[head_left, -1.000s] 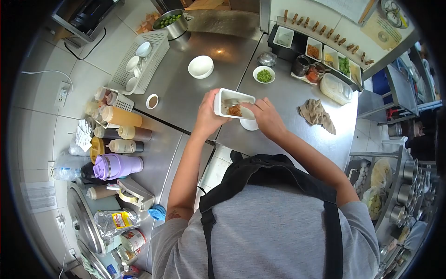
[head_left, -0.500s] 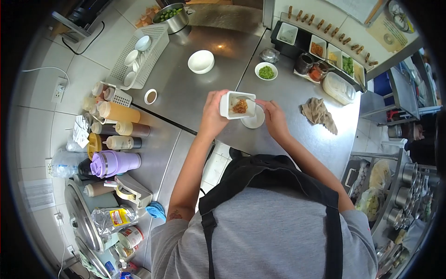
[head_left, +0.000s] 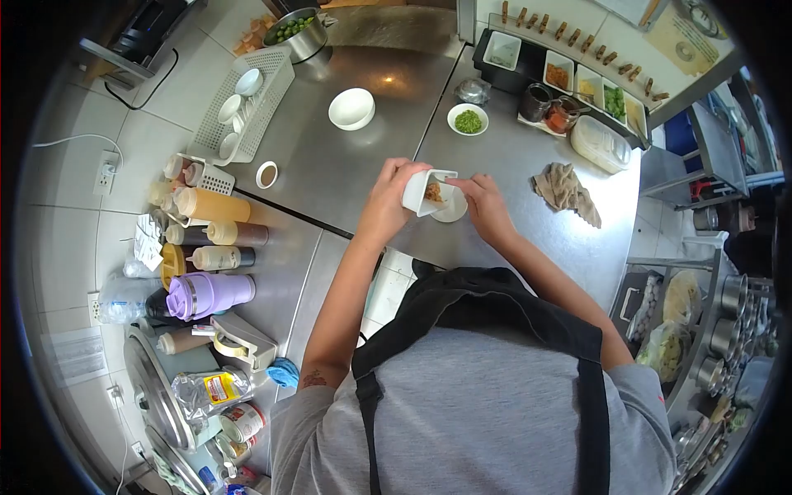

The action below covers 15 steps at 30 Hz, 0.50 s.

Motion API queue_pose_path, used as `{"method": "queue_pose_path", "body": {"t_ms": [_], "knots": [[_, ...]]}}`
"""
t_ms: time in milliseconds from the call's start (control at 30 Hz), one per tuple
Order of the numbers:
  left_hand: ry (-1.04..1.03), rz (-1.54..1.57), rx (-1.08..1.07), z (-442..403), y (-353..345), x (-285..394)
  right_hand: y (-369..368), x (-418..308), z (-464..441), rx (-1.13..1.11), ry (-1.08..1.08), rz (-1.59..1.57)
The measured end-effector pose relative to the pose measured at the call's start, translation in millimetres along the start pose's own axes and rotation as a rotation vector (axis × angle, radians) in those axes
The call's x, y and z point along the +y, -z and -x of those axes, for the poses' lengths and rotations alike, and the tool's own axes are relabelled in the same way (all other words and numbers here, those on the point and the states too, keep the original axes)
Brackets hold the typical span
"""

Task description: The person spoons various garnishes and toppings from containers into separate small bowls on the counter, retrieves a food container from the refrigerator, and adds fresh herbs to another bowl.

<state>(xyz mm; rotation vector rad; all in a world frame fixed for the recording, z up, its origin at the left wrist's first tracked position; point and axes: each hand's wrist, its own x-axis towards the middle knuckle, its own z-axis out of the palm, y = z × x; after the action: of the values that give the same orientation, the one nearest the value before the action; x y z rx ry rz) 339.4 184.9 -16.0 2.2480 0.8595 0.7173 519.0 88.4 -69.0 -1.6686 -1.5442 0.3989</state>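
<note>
My left hand [head_left: 386,200] is closed around a white rectangular container [head_left: 416,191], tipped so its mouth faces right. Brown-orange crumbly food [head_left: 434,193] lies inside it. With its fingers pinched, my right hand [head_left: 487,205] holds a spoon [head_left: 454,181] whose end reaches into the container's mouth. Below and partly behind the container, a small round white dish [head_left: 452,211] rests on the steel counter; its contents cannot be made out. Farther back stand a bowl of chopped green herbs [head_left: 469,122] and a white bowl [head_left: 351,110].
Squeeze bottles [head_left: 213,205] and a purple tumbler [head_left: 210,294] line the left side. A small cup of brown sauce [head_left: 266,175] is near a perforated basket [head_left: 262,107]. On the right lie a crumpled cloth [head_left: 566,195], a lidded plastic tub [head_left: 600,144] and a black condiment rack [head_left: 528,76].
The container has tilted farther to the right, over the small dish. My right hand and the spoon have shifted slightly with it.
</note>
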Motion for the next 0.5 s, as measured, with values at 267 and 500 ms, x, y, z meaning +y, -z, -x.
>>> {"method": "queue_pose_path", "body": {"t_ms": [267, 500], "knots": [[-0.062, -0.139, -0.088, -4.8, 4.1, 14.1, 10.2, 13.1, 1.3, -0.08, 0.18, 0.18], [-0.11, -0.205, -0.125, -10.3, 5.6, 32.3, 8.7, 12.5, 3.3, 0.001, 0.226, 0.098]]}}
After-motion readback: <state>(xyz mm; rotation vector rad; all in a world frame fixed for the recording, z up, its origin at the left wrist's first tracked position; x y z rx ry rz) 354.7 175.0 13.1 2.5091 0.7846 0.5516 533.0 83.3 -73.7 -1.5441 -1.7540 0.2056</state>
